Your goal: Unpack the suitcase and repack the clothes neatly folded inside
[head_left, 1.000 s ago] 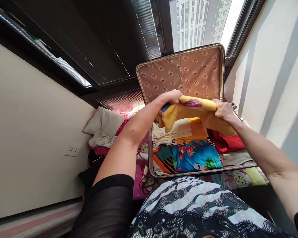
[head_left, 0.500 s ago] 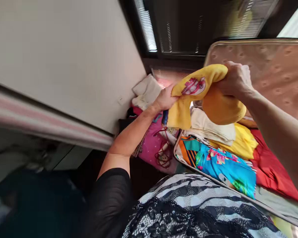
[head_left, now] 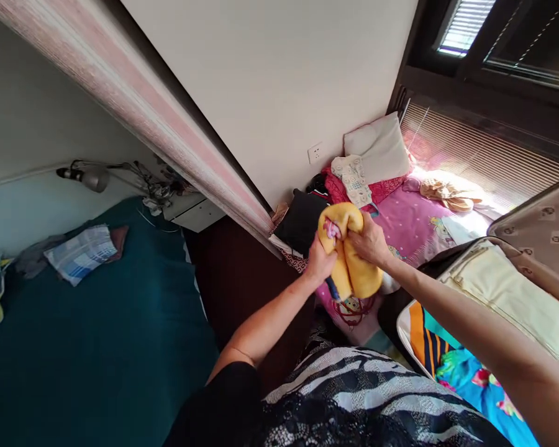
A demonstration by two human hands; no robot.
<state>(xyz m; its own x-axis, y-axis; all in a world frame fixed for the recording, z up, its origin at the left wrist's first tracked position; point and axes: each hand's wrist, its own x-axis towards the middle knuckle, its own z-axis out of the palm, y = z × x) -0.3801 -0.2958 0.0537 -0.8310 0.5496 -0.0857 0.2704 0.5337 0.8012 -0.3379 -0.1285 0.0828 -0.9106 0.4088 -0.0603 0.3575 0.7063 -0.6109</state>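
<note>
A yellow cloth with a pink printed figure (head_left: 361, 273), thick and soft like a towel, hangs bunched and folded between my two hands. My left hand (head_left: 320, 261) grips its left side, near a dark blue edge at the bottom. On its upper right side, my right hand (head_left: 369, 241) is closed around a fold. The cloth is held in the air above the pink bedding (head_left: 400, 214). Whether it is a towel or a garment I cannot tell. To the right lies an open suitcase (head_left: 403, 326) holding a cream folded cloth (head_left: 512, 292) and a blue flowered cloth (head_left: 475, 379).
A black bag (head_left: 300, 217) and a grey-white pillow (head_left: 377, 149) sit by the wall (head_left: 279, 81). On the left, a teal bed (head_left: 97, 335) carries a plaid cloth (head_left: 81, 251). A lamp (head_left: 93, 179) stands behind it. Window blinds (head_left: 489, 149) are at the right.
My view has turned left, bringing the teal bed into sight. The yellow cloth, stretched between my hands over the suitcase before, is now bunched closer together, left of the suitcase.
</note>
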